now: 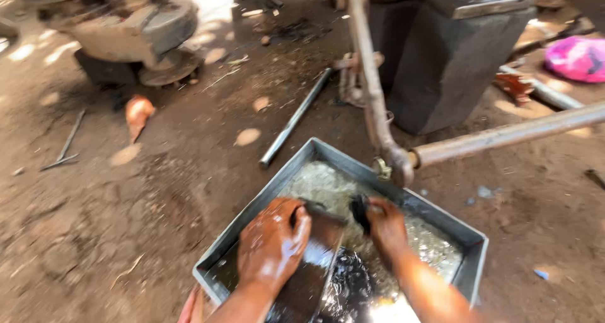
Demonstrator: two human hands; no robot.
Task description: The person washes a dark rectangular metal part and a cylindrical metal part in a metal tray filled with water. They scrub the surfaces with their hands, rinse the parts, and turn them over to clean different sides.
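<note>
I see my left hand [272, 242] gripping a flat metal part [312, 266] over the oily tray [287, 172]; right hand [386, 227] clutching a dark brush [360, 211]; part wet, scrubbing prob. midway.

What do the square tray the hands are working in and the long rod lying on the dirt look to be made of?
The tray looks like thin sheet metal: dull grey, with straight folded walls and sharp corners. It holds dark, shiny liquid. The rod also seems to be metal, probably steel: straight, smooth and grey, with a bright streak along its length. Whether it is solid or a tube cannot be told.
</note>
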